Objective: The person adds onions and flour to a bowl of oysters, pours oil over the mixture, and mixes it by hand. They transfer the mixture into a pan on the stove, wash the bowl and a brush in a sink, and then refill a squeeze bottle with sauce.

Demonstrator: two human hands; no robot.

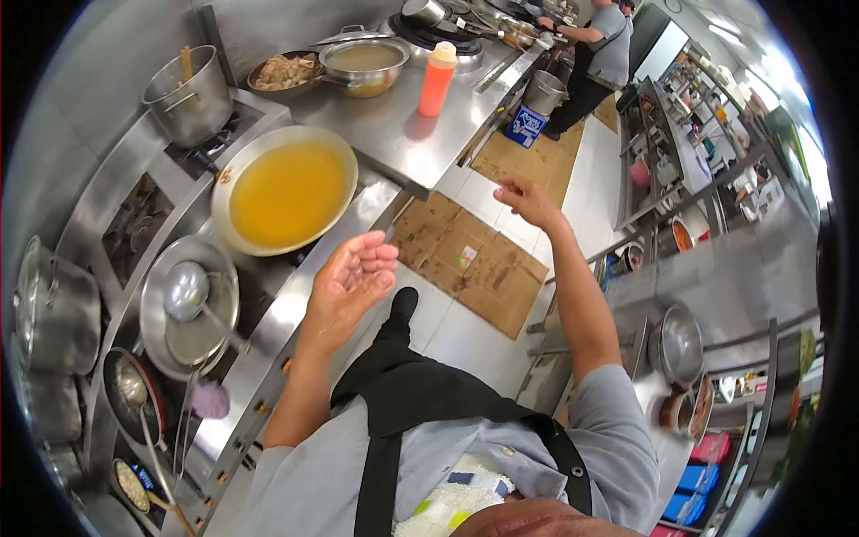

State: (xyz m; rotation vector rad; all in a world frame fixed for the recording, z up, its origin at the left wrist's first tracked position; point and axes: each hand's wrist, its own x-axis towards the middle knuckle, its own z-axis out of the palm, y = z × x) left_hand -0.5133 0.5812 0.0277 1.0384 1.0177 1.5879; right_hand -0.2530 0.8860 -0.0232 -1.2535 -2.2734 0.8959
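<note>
Palm up and fingers loosely curled, my left hand [347,285] hangs in the air with nothing in it. Closest to it is a wide pan of yellow liquid [291,192] on the stove at the left. My right hand [528,200] is raised above the floor, also holding nothing, its fingers bent but apart. Below that pan stands a metal bowl [154,327] with a ladle [186,291] resting in it. An orange squeeze bottle [437,80] stands upright on the steel counter [385,134], apart from both hands.
Flattened cardboard [465,259] covers part of the tiled floor. A tall pot [190,98], a pan of browned food [284,73] and a steel pot [365,61] stand along the back. At the far end a co-worker [608,45] stands beside a blue box [526,125]. Shelving [707,206] lines the right.
</note>
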